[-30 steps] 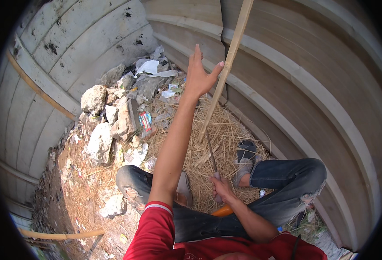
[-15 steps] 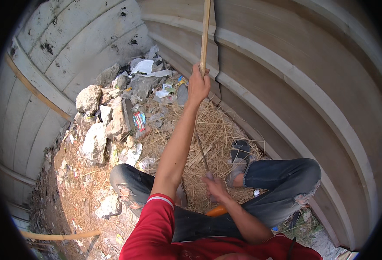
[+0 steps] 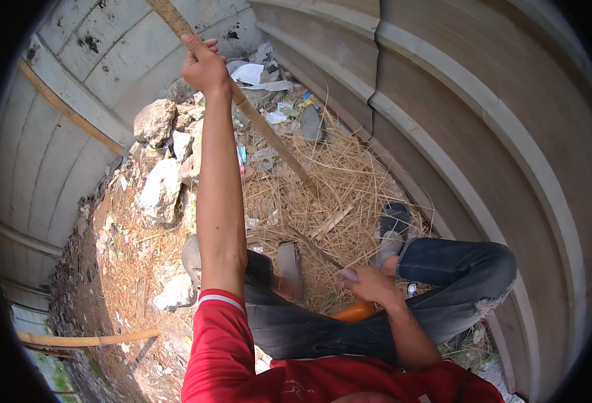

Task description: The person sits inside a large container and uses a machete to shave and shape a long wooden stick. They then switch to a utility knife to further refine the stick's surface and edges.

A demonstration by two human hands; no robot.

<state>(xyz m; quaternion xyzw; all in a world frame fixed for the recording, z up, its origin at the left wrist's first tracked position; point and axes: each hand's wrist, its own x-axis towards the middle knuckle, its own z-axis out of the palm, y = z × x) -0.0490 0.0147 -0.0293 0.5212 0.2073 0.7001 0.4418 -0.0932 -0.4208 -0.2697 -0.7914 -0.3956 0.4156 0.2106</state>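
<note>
**Pole point(image 3: 272, 138) slants from the left hand point(image 3: 207, 70) down to the straw point(image 3: 360, 171)**

Pale print on the red shirt point(image 3: 219, 352) is too small to read. The pole's long axis runs from the top edge, left of centre, down and rightward, its lower end at the straw. The left hand, arm outstretched, has its fingers curled around the upper part; more of the pole juts beyond it. The right hand point(image 3: 376, 287), near the lap, is closed around the handle of a bladed tool point(image 3: 317, 250), whose thin blade points up and left, apart from the pole. Pale rocks point(image 3: 160, 191) lie left of the pole; a ribbed wall point(image 3: 484, 144) stands to the right.
</note>
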